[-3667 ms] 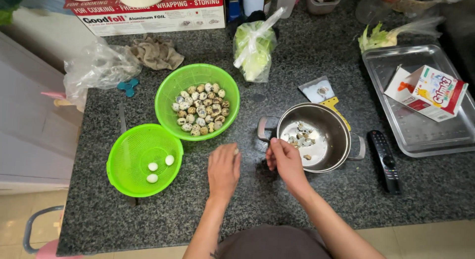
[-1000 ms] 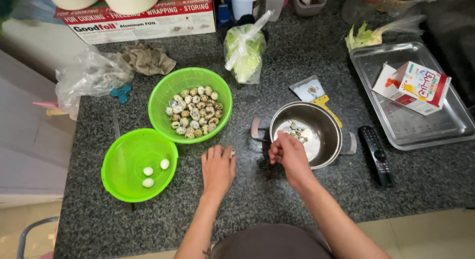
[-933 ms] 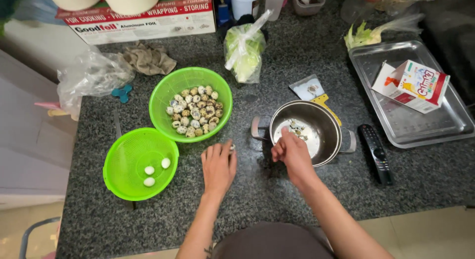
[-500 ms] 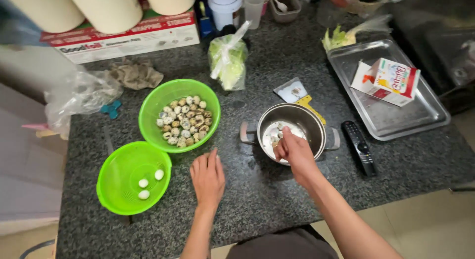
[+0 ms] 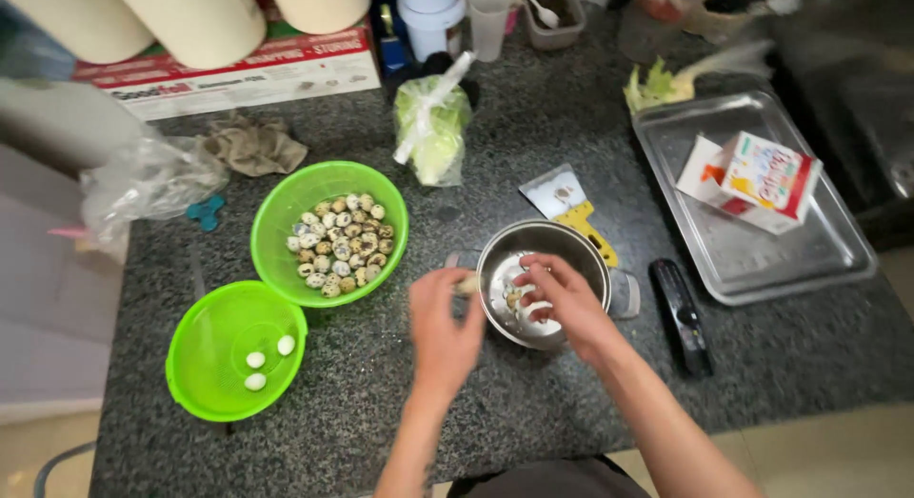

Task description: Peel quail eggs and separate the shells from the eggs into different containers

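I have both hands at the small steel pot in the middle of the dark speckled worktop: my left hand sits at the pot's near-left rim, fingers curled and pinching what looks like a small pale egg against the rim, while my right hand hangs over the pot's mouth with its fingertips drawn together on something small and light, though I cannot tell whether that is shell or egg. The worry I see is grip: a thing this small and smooth can squirt out of a pinch and roll across the stone toward the black remote or off the near edge. Pressing too hard is the other risk, since that would likely crush it and drop shell bits among the pieces already in the pot. My left wrist also leans on the pot's side, so a shove could skid it. The upper green bowl of speckled eggs sits just left, and the lower green bowl holding 3 white peeled eggs is further off, so a careless sweep of my left forearm could knock either.
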